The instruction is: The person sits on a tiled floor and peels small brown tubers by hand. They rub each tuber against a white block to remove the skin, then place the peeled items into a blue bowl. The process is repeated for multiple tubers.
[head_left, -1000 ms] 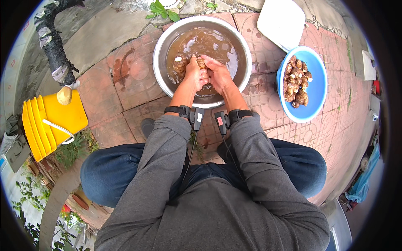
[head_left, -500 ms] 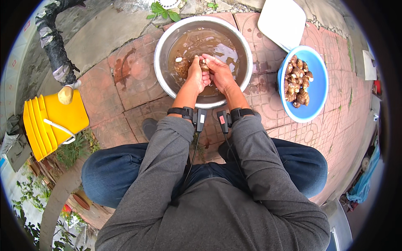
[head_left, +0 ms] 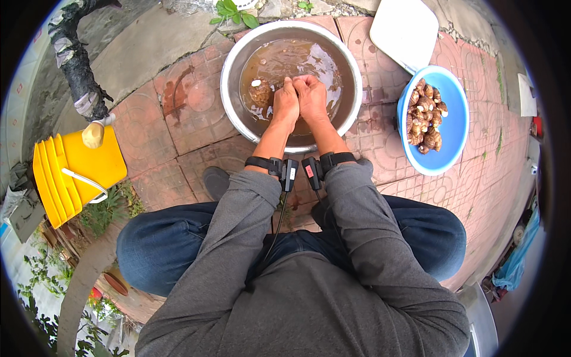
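Both my hands are together over the metal basin [head_left: 226, 98] of muddy brown water. My left hand [head_left: 286, 104] and my right hand [head_left: 311, 98] are closed, knuckles up and thumbs side by side. A small brown taro, seen between them a moment earlier, is now hidden by the fingers. Left of my hands, a larger brown taro [head_left: 260, 94] with a pale cut spot sits partly under the water. To the right stands a blue plastic bowl [head_left: 455, 122] with several brown, white-tipped taros [head_left: 423, 119] piled on its left side.
A white lid-like panel [head_left: 404, 30] lies behind the blue bowl, touching its rim. At the left, a yellow bucket [head_left: 89, 166] lies on its side under a black-wrapped pipe [head_left: 74, 65]. Pink paving tiles [head_left: 196, 119] surround the basin; my knees flank my arms.
My hands have turned over, knuckles now up, and closed around the small taro, which has gone out of sight. The right hand has drawn in against the left.
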